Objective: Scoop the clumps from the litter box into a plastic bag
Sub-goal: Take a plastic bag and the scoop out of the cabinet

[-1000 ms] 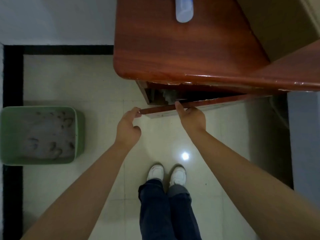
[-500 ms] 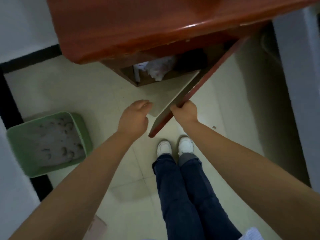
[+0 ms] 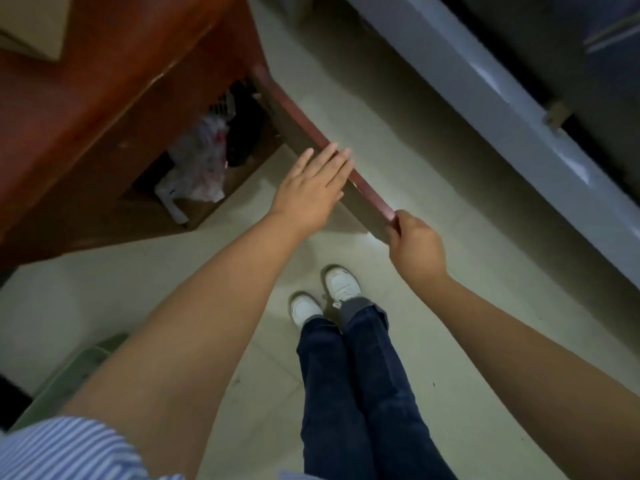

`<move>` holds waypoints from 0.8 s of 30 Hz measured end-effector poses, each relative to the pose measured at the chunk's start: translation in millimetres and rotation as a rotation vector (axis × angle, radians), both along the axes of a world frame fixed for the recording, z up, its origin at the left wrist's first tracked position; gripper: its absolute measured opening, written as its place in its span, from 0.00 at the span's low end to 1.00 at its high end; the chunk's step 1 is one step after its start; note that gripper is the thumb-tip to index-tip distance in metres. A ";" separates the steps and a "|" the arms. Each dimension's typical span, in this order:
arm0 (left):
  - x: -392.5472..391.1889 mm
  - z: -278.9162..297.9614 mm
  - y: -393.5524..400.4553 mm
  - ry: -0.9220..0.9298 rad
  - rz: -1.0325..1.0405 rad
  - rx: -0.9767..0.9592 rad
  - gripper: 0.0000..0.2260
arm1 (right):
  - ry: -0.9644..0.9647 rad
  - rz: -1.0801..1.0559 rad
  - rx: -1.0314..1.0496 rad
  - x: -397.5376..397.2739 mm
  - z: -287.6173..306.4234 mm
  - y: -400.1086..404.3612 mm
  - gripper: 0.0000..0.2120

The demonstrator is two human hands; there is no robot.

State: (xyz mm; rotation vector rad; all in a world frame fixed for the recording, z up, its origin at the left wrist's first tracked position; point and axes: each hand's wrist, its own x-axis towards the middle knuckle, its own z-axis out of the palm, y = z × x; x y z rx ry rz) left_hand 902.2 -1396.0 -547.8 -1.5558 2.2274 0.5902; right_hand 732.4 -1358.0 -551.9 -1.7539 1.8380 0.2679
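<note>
The cabinet stands open, crumpled plastic bags inside. Right hand grips the door edge; left hand lies flat against it.

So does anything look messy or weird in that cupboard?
A bit messy. Inside the open cupboard, crumpled plastic bags are stuffed in a heap beside something dark, not folded or stacked. Nothing looks spilled or broken. The right hand grips the door edge; the left hand rests flat against it.
</note>
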 end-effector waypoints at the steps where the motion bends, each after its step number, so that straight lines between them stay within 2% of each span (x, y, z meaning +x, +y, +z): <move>1: -11.6 -1.6 -5.7 -0.005 0.022 -0.003 0.23 | 0.031 -0.036 -0.077 -13.0 -2.6 -6.9 0.11; 4: -36.7 -6.3 -22.6 -0.017 0.082 -0.037 0.24 | 0.106 -0.016 -0.251 -40.6 -9.4 -23.4 0.16; 5: -41.8 -6.7 -26.0 -0.026 0.077 -0.044 0.24 | 0.143 0.025 -0.209 -44.7 -7.8 -25.9 0.19; 7: -48.0 -6.4 -27.6 -0.068 0.054 -0.031 0.24 | 0.233 0.131 0.002 -46.8 -1.1 -21.0 0.27; 9: -48.3 -4.3 -23.7 -0.084 0.062 -0.018 0.24 | 0.275 0.165 0.082 -45.3 4.1 -10.7 0.31; 12: -35.9 1.5 -10.2 -0.071 0.122 -0.020 0.25 | 0.221 0.178 0.033 -25.9 17.0 -3.4 0.31; 18: 29.5 3.2 43.5 -0.090 0.410 -0.052 0.25 | 0.118 0.483 -0.007 56.7 16.0 -15.1 0.29; 22: 77.5 -13.9 91.3 -0.145 0.565 -0.277 0.23 | 0.055 0.717 0.032 122.1 0.2 -20.2 0.29; 24: 94.3 -22.9 111.0 -0.211 0.604 -0.259 0.22 | 0.049 0.786 0.030 145.1 -4.7 -21.5 0.28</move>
